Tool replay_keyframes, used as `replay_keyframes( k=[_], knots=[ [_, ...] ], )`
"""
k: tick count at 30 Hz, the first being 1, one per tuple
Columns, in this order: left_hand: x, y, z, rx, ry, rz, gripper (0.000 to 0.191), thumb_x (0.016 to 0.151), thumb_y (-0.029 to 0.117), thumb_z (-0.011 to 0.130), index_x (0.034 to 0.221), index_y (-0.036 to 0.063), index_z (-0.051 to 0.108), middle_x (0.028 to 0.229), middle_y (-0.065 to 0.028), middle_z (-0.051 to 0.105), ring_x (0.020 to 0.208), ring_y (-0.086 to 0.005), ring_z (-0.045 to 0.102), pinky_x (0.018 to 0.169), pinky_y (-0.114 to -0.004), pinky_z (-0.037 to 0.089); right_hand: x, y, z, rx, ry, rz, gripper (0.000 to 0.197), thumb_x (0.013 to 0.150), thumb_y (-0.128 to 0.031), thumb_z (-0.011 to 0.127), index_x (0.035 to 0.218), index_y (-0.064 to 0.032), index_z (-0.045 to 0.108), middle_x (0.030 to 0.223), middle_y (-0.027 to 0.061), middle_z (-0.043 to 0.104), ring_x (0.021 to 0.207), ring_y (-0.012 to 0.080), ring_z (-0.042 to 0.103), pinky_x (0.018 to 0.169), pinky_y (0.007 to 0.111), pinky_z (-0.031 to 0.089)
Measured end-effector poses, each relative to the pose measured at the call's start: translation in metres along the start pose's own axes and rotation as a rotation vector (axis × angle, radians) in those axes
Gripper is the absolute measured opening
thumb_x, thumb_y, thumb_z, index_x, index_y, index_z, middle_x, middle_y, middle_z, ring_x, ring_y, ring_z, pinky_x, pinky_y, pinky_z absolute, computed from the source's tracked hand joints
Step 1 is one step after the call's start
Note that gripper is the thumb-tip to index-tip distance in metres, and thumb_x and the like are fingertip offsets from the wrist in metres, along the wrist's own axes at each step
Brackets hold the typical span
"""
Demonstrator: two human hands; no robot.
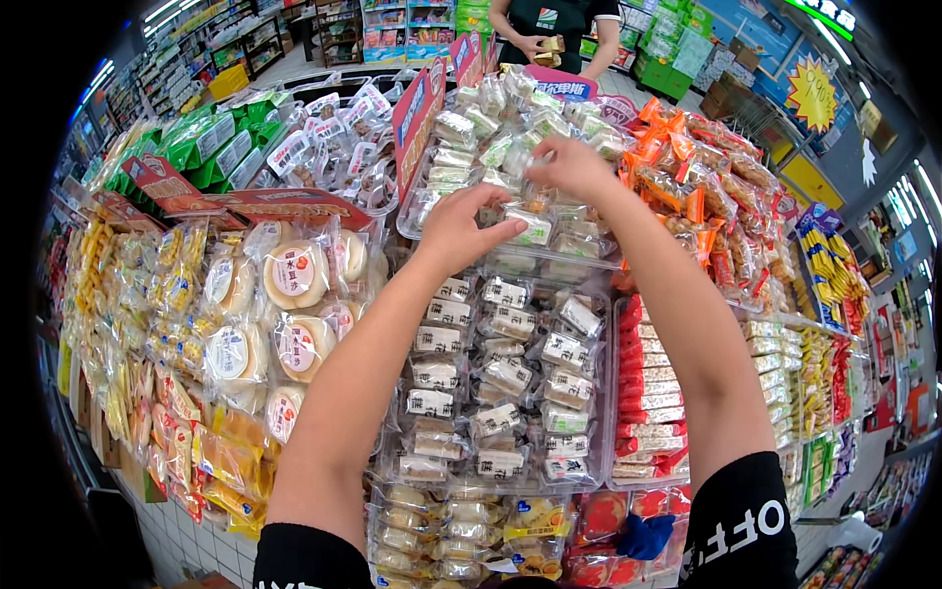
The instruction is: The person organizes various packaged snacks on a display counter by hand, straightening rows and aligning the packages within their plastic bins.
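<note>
Both my arms reach over a clear plastic tray [515,259] heaped with small wrapped pastries that bear green writing. My left hand [471,228] is at the tray's front, thumb and fingers apart around a wrapped pastry [531,227]; whether it grips that pastry is unclear. Further back, my right hand [570,168] has its fingertips bent down onto clear-wrapped pieces; what lies between them is hidden. Nearer me, another clear tray holds rows of wrapped cakes [508,374] with black writing.
Packed flat round cakes [296,274] lie left, red-wrapped bars [647,397] and orange-tied bags [681,199] right. Upright red signs [418,121] border the tray's left side. Across the display stands a person in a dark apron [548,44], holding small gold packets [550,51].
</note>
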State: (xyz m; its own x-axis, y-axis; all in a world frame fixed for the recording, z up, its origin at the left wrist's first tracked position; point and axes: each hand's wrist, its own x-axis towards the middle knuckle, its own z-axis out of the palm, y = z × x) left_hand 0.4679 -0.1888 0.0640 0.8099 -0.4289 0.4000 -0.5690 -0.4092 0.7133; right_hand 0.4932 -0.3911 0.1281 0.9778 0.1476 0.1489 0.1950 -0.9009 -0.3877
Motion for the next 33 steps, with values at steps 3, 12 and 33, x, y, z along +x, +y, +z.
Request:
replay_keyframes(
  k=[3,12,33],
  knots=[
    [0.0,-0.001,-0.002,0.013,-0.01,-0.008,0.048,0.073,0.039,0.075,0.106,0.0075,0.061,0.105,-0.007,0.064,0.101,-0.0202,0.06,0.088,-0.033,0.045,0.004,-0.013,-0.008,-0.029,0.046,0.06,0.036,0.075,-0.026,0.07,0.098,0.0021,0.064,0.076,0.0123,0.065,0.066,0.0209,0.064,0.06,0.034,0.051],
    [-0.001,-0.006,0.002,0.059,0.023,0.033,0.044,0.07,0.042,0.073,0.097,0.0099,0.057,0.097,-0.0073,0.064,0.094,-0.0286,0.059,0.082,-0.039,0.045,0.014,-0.016,0.015,-0.406,-0.13,-0.379,0.062,0.068,0.003,0.057,0.125,-0.0194,0.054,0.152,0.0057,0.024,0.133,0.0265,0.034,0.098,0.042,0.041],
    [0.0,-0.012,0.005,0.111,0.274,0.239,0.048,0.072,0.029,0.077,0.108,0.0072,0.055,0.121,-0.0113,0.057,0.114,-0.0271,0.052,0.098,-0.036,0.039,0.002,-0.016,-0.007,0.205,-0.432,-0.039,0.017,0.077,-0.017,0.067,0.086,-0.0022,0.065,0.077,0.0031,0.065,0.069,0.0105,0.06,0.062,0.026,0.048]
  ],
)
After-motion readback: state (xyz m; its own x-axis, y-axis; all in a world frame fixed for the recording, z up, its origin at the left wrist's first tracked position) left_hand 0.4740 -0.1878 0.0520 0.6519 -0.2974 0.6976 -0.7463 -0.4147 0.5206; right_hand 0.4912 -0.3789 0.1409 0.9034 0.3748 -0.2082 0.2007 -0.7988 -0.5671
